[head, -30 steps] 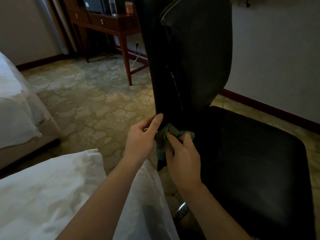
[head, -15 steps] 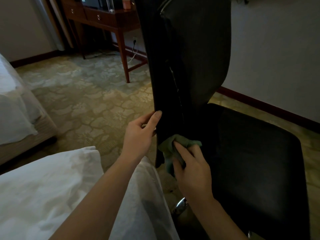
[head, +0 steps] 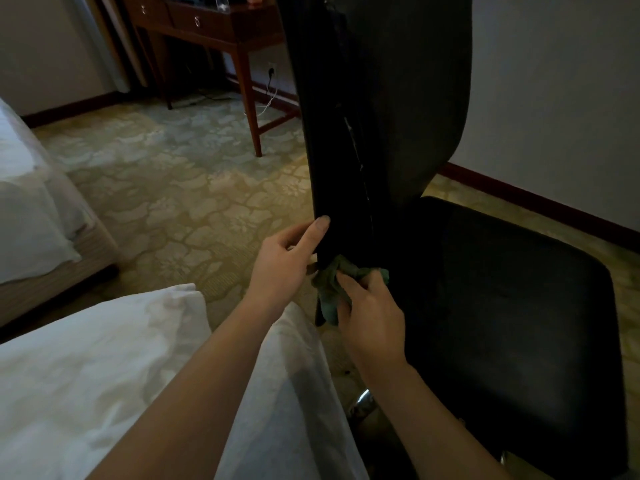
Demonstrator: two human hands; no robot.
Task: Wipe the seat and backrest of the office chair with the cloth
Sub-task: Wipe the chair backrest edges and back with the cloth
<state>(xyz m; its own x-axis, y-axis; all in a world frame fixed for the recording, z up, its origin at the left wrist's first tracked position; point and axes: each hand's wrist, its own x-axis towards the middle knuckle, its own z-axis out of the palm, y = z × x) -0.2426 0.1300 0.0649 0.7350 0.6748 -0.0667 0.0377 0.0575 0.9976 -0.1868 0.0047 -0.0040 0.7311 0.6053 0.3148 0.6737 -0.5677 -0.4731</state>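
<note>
green cloth [head: 329, 292] gripped by right hand [head: 372, 323], left hand [head: 280, 268] pinching black backrest [head: 398, 116] edge

One left hand [head: 280, 268], one right hand [head: 374, 323], one cloth [head: 329, 289], one office chair [head: 502, 306], one wooden desk [head: 214, 26]

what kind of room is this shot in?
Most likely a hotel room: a bed with white bedding and a second bed beside it, a dark wooden desk with drawers against the wall, and patterned carpet across the floor.
</note>
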